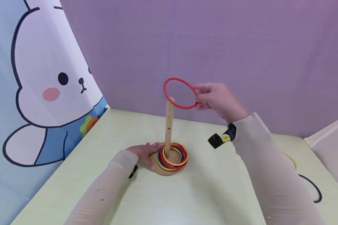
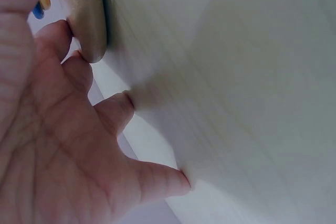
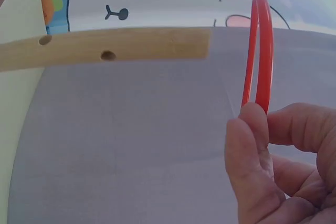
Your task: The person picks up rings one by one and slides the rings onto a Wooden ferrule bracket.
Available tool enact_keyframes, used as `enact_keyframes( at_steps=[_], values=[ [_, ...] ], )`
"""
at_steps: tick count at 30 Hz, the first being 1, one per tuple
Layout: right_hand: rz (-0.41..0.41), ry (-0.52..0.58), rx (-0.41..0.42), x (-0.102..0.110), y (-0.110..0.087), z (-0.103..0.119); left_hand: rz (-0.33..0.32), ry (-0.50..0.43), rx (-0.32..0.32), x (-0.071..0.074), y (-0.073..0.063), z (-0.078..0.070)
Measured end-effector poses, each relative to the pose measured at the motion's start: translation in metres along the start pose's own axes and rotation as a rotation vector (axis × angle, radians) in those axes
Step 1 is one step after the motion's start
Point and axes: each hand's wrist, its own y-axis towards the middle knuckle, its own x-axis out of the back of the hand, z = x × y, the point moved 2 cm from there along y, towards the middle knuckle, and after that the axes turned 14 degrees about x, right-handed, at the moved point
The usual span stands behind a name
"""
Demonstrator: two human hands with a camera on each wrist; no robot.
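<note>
A red ring (image 1: 185,107) is pinched at its right side between the thumb and fingers of my right hand (image 1: 218,98). It hangs above the top of a wooden peg (image 1: 169,125); in the right wrist view a gap separates the red ring (image 3: 265,51) from the peg's end (image 3: 199,43). The peg stands upright on a round wooden base (image 1: 164,172). Several red, yellow and blue rings (image 1: 183,164) lie stacked around its foot. My left hand (image 1: 145,153) rests with spread fingers against the left edge of the base (image 2: 89,19), some fingertips on the table.
A yellow ring (image 1: 291,159) and a dark ring (image 1: 315,184) lie on the table's right side, partly behind my right sleeve. A purple backdrop (image 1: 214,40) rises behind the table (image 1: 124,122). At the left hangs a cloth with a cartoon animal (image 1: 45,78).
</note>
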Motion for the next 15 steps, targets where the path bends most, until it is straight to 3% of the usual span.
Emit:
enact_keyframes(
  at_steps=[6, 15],
  values=[
    [0.066, -0.021, -0.033, -0.012, 0.003, -0.002, 0.003, -0.007, 0.043, -0.001, 0.0, -0.001],
    [0.151, -0.079, -0.093, -0.016, 0.003, -0.007, 0.007, -0.011, 0.033, 0.0, 0.0, -0.001]
  ],
)
